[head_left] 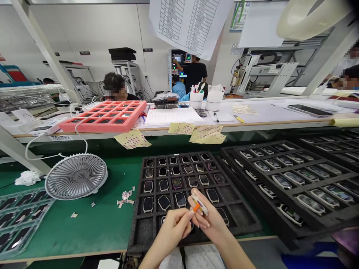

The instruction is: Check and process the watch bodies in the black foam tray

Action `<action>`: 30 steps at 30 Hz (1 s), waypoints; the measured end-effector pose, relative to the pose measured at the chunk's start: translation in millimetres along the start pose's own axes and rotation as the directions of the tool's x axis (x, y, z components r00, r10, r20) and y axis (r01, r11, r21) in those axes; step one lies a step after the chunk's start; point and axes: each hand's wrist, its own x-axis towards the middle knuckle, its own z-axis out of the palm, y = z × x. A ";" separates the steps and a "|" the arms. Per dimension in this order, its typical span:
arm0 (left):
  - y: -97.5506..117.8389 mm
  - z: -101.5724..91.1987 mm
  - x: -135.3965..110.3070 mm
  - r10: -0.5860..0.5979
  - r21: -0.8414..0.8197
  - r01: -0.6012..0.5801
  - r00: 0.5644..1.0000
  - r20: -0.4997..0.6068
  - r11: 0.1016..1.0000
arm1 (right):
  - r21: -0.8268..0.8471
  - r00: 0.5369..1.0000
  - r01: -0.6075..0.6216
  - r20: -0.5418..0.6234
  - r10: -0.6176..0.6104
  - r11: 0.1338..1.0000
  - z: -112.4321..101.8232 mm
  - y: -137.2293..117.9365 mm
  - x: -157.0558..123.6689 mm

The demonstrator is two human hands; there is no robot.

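Held edge-on in my right hand (210, 218) is a pale silver smartwatch case (202, 204), its side turned towards me. My left hand (175, 226) pinches a small orange strip (196, 207) against the case's inner side; whether it is attached there I cannot tell. Both hands are above a black foam tray (143, 228) on the green bench. Rows of square-faced watches (181, 200) lie in its compartments, several of which at the right and front left hold nothing. My hands hide part of the tray's front rows.
More foam trays of watches (283, 181) are stacked to the right. On the left stand a grey fan (77, 175) and a clear tray (21, 220) of dark screens. Small paper scraps (126, 198) lie between. A pink foam tray (106, 116) is on the shelf; people work beyond.
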 end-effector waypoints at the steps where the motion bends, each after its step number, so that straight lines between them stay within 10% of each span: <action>1: -0.9 0.7 0.6 0.005 -0.019 -0.005 1.000 -0.004 1.000 | 0.056 1.000 -0.024 0.006 0.024 0.998 -0.5 1.6 1.3; 8: -8.8 1.7 3.2 -0.023 -0.094 0.015 0.996 -0.083 0.995 | 0.096 0.996 0.008 -0.089 0.001 0.995 -2.9 5.2 4.2; 15: -14.5 9.9 11.6 0.098 -0.013 -0.103 0.968 -0.231 0.995 | -0.415 0.950 0.113 -0.221 -0.220 0.903 -0.4 22.7 -2.8; 17: -18.4 1.0 9.9 0.115 0.043 -0.107 0.945 -0.305 0.993 | -0.602 0.904 0.176 -0.215 -0.371 0.779 -11.1 15.8 -0.7; 21: -28.3 -59.3 -6.5 0.166 0.276 -0.007 0.813 -0.557 0.961 | -0.947 0.653 0.161 -0.107 -0.750 0.276 -68.3 -28.4 10.0; 25: -42.5 -136.7 -25.3 0.187 0.531 0.325 0.690 -0.699 0.783 | -0.963 0.706 -0.211 -0.030 -0.708 -0.169 -134.6 -69.9 19.1; 30: -55.4 -171.3 -32.2 0.067 0.540 0.613 0.623 -0.779 0.577 | -0.898 0.715 -0.247 0.084 -0.694 -0.364 -147.4 -71.4 10.1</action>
